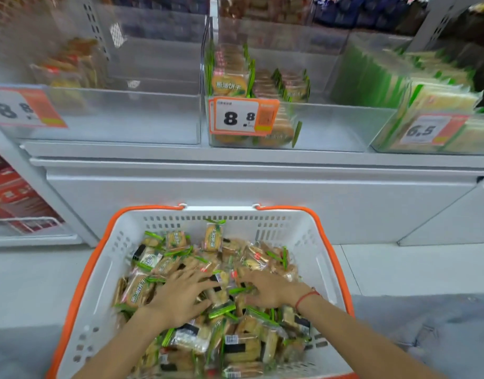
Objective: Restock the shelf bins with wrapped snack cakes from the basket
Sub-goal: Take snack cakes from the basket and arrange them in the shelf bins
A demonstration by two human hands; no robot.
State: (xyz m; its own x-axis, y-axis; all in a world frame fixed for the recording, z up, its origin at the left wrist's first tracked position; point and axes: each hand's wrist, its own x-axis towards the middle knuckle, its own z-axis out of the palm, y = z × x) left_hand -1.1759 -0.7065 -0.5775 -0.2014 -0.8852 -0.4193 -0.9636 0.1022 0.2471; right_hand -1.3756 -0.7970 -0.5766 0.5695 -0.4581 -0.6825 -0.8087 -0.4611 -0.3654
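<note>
Left hand (180, 295) and right hand (265, 289) spread flat, pressing snack cakes (235, 343) beneath, inside basket (98, 283)

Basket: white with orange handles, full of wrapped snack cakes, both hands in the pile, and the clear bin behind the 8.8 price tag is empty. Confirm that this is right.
One thing is wrong: the clear bin behind the 8.8 price tag is not empty; the head view shows green-edged packs stacked at its left end. The basket and both hands, left and right, are as stated.

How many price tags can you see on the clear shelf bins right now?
3. One orange-and-white price tag on the left clear plastic bin, one on the middle bin, one on the right bin. Others may sit outside the view.
</note>
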